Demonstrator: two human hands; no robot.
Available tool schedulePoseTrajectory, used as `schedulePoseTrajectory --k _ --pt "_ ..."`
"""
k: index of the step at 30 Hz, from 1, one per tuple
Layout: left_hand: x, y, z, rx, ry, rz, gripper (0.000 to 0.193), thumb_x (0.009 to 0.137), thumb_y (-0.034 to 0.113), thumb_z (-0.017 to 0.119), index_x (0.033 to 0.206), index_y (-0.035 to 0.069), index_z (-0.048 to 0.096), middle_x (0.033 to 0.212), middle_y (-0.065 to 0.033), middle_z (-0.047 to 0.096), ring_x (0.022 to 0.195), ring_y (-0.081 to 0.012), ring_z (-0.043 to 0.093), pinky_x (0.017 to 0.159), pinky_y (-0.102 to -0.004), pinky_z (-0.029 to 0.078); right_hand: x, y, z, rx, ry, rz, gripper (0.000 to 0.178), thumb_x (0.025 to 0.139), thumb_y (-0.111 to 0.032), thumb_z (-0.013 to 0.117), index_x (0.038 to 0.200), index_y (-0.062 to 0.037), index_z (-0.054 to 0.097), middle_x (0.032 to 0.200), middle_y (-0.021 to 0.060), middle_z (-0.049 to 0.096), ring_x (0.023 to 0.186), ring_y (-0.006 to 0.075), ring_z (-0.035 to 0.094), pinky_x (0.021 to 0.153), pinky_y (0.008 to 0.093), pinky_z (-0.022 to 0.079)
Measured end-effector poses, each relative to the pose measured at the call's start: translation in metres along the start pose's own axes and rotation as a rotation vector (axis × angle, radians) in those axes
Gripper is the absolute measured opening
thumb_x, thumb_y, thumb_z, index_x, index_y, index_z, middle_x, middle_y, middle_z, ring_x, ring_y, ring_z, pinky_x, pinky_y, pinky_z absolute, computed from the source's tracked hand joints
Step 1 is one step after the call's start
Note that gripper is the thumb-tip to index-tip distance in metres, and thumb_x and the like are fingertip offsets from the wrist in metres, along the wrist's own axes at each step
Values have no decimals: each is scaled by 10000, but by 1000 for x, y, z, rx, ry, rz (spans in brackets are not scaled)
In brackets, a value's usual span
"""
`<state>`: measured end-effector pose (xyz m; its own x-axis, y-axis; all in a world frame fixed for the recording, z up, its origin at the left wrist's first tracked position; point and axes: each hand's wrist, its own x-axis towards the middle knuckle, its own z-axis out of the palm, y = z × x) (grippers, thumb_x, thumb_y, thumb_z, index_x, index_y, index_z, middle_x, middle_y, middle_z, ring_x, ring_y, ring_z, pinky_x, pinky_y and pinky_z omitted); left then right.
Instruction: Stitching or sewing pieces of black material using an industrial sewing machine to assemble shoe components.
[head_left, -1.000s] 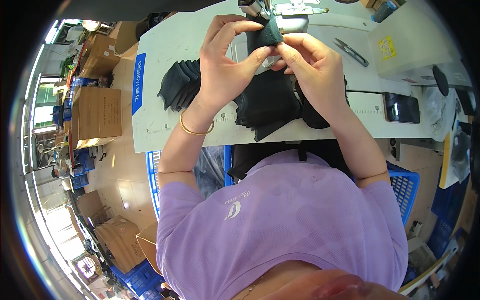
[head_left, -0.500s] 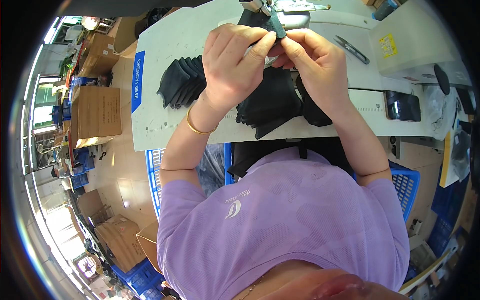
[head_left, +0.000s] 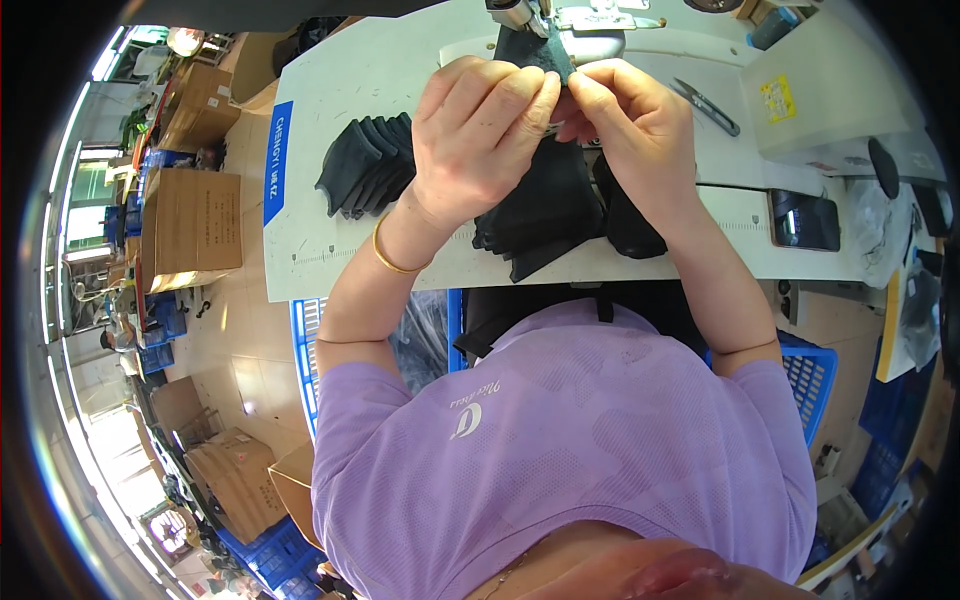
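A small black fabric piece [head_left: 535, 50] lies under the presser foot of the sewing machine [head_left: 522, 14]. My left hand [head_left: 478, 130] pinches its near edge between thumb and fingers. Beside it, my right hand [head_left: 632, 125] pinches the same edge at its right corner, the fingertips of both hands almost touching. Below my hands lies a stack of black fabric pieces [head_left: 545, 205], partly covered by them. Left of my left wrist sits a fanned pile of dark pieces [head_left: 365, 165]. Under my right wrist is another dark item [head_left: 628, 220], mostly hidden.
Thread snips [head_left: 706, 106] lie on the white table [head_left: 420, 262] to the right. Farther right are a black phone [head_left: 805, 219], a translucent bin [head_left: 835, 85] and a clear plastic bag [head_left: 880, 225]. Blue baskets [head_left: 805, 385] stand below the table edge; cardboard boxes [head_left: 195, 225] are at the left.
Little differs. The fabric's near edge and my fingertips have shifted slightly to the right, and the fingers of my left hand are drawn closer together. Both hands keep their pinch.
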<state>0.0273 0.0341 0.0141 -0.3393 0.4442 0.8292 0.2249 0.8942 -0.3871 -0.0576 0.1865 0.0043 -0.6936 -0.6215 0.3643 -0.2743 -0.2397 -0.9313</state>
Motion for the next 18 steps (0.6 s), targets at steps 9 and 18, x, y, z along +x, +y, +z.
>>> schedulePoseTrajectory --k 9,18 --pt "-8 6 5 173 35 -64 284 643 109 698 923 66 710 921 -31 652 850 -184 619 808 -329 461 -2 1 6 -48 54 3 201 915 -143 572 817 -1 674 609 31 659 517 47 568 494 216 444" --pt "-12 -8 5 116 79 49 314 618 106 693 917 34 755 922 -38 690 809 -180 660 727 -301 526 -2 2 11 129 51 51 228 937 -148 555 813 4 673 594 27 648 475 37 529 450 198 409"
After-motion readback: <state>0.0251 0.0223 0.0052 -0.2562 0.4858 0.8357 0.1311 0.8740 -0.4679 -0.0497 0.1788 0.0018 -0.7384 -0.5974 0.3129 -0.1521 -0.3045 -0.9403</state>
